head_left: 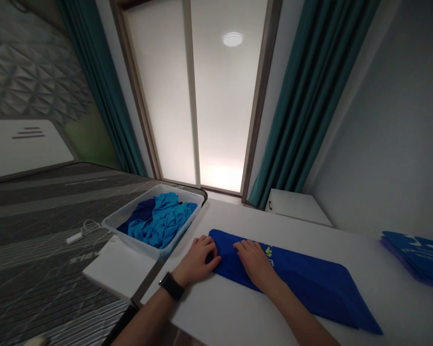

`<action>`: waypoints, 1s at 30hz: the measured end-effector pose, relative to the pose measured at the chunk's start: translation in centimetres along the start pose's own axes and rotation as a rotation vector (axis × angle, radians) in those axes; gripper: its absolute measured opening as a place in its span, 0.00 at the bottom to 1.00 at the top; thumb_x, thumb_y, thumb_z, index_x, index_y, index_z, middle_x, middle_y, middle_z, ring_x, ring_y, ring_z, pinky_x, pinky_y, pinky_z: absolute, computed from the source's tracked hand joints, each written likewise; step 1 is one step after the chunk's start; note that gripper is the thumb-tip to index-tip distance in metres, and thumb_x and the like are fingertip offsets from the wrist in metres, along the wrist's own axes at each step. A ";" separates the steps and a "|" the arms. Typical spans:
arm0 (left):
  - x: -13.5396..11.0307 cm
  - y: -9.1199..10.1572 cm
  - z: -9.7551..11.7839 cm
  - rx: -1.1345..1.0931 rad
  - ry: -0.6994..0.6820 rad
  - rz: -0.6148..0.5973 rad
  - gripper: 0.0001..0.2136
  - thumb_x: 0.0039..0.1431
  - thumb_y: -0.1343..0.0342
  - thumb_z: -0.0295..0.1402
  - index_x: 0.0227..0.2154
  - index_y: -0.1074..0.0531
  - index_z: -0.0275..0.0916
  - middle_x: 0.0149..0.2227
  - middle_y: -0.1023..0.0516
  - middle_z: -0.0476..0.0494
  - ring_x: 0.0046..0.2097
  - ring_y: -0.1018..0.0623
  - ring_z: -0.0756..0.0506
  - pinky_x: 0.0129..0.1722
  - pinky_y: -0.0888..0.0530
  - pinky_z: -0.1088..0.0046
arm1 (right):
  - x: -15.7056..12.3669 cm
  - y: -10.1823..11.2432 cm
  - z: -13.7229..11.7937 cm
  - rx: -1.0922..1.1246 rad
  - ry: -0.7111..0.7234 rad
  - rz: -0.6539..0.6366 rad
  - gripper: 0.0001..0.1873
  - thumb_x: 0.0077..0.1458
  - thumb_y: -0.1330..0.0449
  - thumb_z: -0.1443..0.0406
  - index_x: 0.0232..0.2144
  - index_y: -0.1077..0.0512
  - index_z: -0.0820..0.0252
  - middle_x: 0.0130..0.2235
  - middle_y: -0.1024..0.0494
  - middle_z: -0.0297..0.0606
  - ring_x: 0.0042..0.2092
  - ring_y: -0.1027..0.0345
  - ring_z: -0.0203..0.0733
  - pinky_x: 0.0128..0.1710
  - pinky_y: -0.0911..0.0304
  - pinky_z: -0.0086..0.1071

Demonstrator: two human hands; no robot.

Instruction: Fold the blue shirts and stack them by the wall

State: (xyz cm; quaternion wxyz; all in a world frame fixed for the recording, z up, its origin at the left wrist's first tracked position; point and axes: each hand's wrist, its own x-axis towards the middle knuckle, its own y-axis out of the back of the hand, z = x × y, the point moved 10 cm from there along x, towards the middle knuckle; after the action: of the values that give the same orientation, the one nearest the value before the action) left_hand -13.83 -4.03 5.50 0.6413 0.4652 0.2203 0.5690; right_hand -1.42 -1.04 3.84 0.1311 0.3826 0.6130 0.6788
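A blue garment (pixel 312 281), folded into a long strip with a yellow-green and white print, lies on the white table (pixel 216 312). Its left end is under my left hand (pixel 199 257), whose curved fingers and thumb stand apart and touch the edge of the cloth. I wear a dark watch on that wrist. Flat across the garment, just left of the print and partly covering it, rests my right hand (pixel 254 262) with its fingers stretched out. To the right the cloth tapers to a pointed corner near the table's front.
A translucent plastic bin (pixel 168 250) of crumpled light and dark blue clothes stands left of the table. At the far right lies a stack of folded blue and purple cloth (pixel 416 254). A white cabinet (pixel 298 205) is behind the table; a bed (pixel 39 230) spreads leftward.
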 end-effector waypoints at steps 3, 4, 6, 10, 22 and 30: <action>-0.1 -0.1 0.1 0.043 -0.010 0.001 0.04 0.58 0.44 0.33 0.30 0.32 0.41 0.40 0.28 0.46 0.45 0.31 0.41 0.48 0.37 0.60 | 0.1 0.1 0.1 -0.024 -0.030 -0.016 0.13 0.62 0.48 0.74 0.45 0.30 0.55 0.42 0.24 0.39 0.45 0.33 0.47 0.44 0.42 0.39; -0.1 -0.2 0.1 0.052 -0.013 0.002 0.03 0.58 0.44 0.32 0.29 0.32 0.41 0.39 0.28 0.46 0.45 0.31 0.42 0.48 0.37 0.61 | 0.1 0.2 0.2 -0.019 -0.040 -0.020 0.13 0.62 0.47 0.73 0.46 0.30 0.55 0.42 0.24 0.39 0.45 0.33 0.47 0.44 0.42 0.39; -0.1 -0.2 0.0 0.060 -0.019 0.009 0.03 0.57 0.45 0.30 0.29 0.32 0.40 0.39 0.28 0.47 0.44 0.31 0.42 0.47 0.38 0.62 | 0.1 0.7 0.8 0.018 -0.063 -0.022 0.13 0.63 0.47 0.71 0.47 0.31 0.56 0.43 0.24 0.40 0.45 0.32 0.47 0.45 0.42 0.40; 0.0 0.2 -0.1 0.049 -0.030 0.040 0.04 0.60 0.49 0.29 0.31 0.31 0.41 0.37 0.26 0.46 0.43 0.29 0.43 0.45 0.37 0.63 | -1.0 2.6 4.0 0.141 -0.130 0.014 0.13 0.64 0.50 0.70 0.47 0.30 0.57 0.43 0.24 0.40 0.45 0.32 0.46 0.46 0.40 0.39; 6.1 -1.6 5.7 0.057 -0.207 -0.052 0.09 0.65 0.52 0.31 0.35 0.26 0.42 0.36 0.22 0.46 0.40 0.25 0.44 0.44 0.36 0.65 | -11.5 5.8 16.4 0.315 -0.403 0.043 0.15 0.61 0.53 0.61 0.40 0.27 0.56 0.40 0.22 0.43 0.43 0.29 0.48 0.46 0.37 0.43; 6.2 -3.8 3.6 0.069 -0.180 -0.045 0.11 0.66 0.55 0.31 0.35 0.27 0.41 0.37 0.22 0.44 0.41 0.25 0.42 0.43 0.34 0.65 | -17.5 7.2 21.5 0.468 -0.668 0.042 0.19 0.60 0.54 0.55 0.37 0.26 0.55 0.28 0.24 0.35 0.31 0.29 0.44 0.34 0.36 0.35</action>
State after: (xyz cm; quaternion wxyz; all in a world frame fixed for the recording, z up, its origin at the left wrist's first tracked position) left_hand -7.29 0.77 5.49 0.6546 0.5312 0.1918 0.5025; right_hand 27.03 1.86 3.32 0.2185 0.6140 0.6666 0.3617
